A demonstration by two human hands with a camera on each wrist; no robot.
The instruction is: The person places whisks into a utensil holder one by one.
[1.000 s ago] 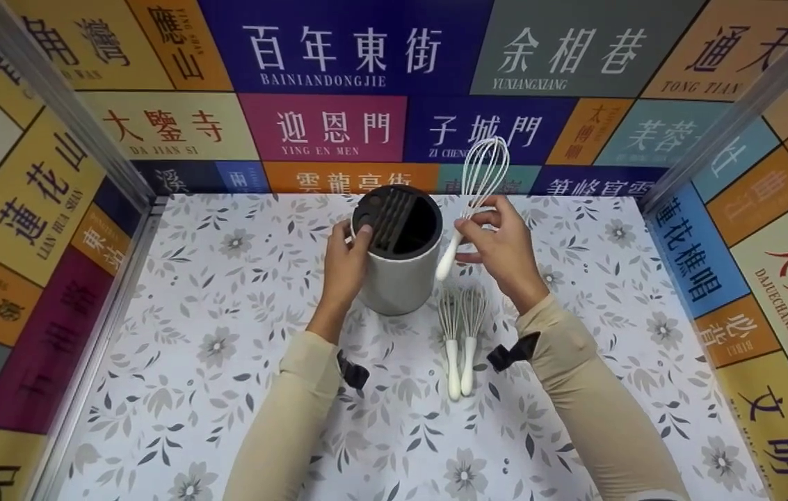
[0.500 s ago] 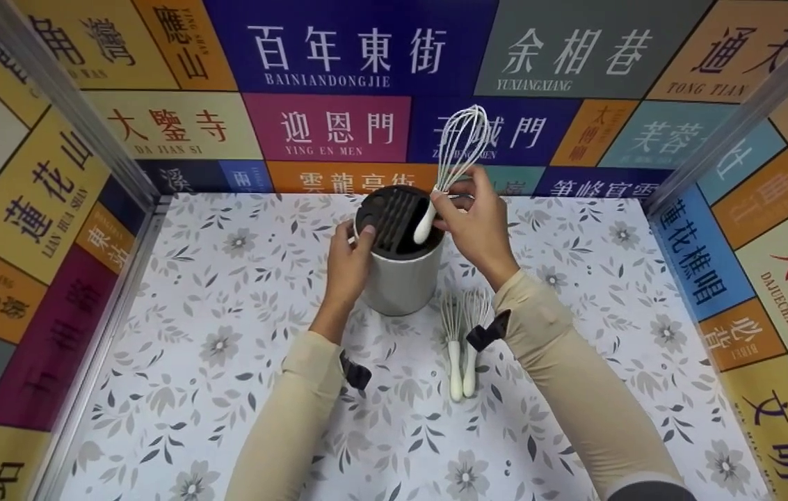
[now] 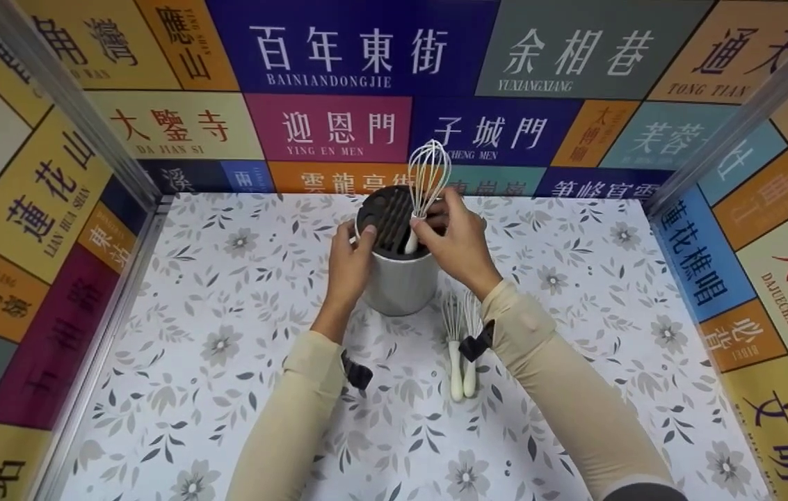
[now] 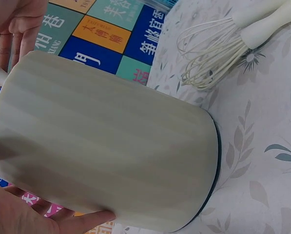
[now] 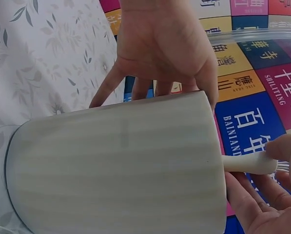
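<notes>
A round utensil holder (image 3: 399,285) with a pale ribbed wall and a dark slotted lid (image 3: 383,209) stands upright on the table. My left hand (image 3: 350,261) holds it from the left, thumb at the rim and fingers around the side, as the right wrist view confirms. With my right hand (image 3: 460,240) I pinch a white whisk (image 3: 428,174) near the top of its handle. Its wires point up, and the handle's end dips into the large opening of the lid. Two more whisks (image 3: 456,369) lie side by side on the table, in front of the holder, partly behind my right wrist camera.
The table (image 3: 227,417) wears a white floral cover. Panels with coloured lettering (image 3: 338,56) rise at the back and on both sides, with clear strips at the corners. Each sleeve carries a small black wrist camera (image 3: 359,376).
My right hand has moved left with the whisk, from beside the holder to above its lid, then lowered the handle's end into the opening. My left hand has stayed on the holder.
</notes>
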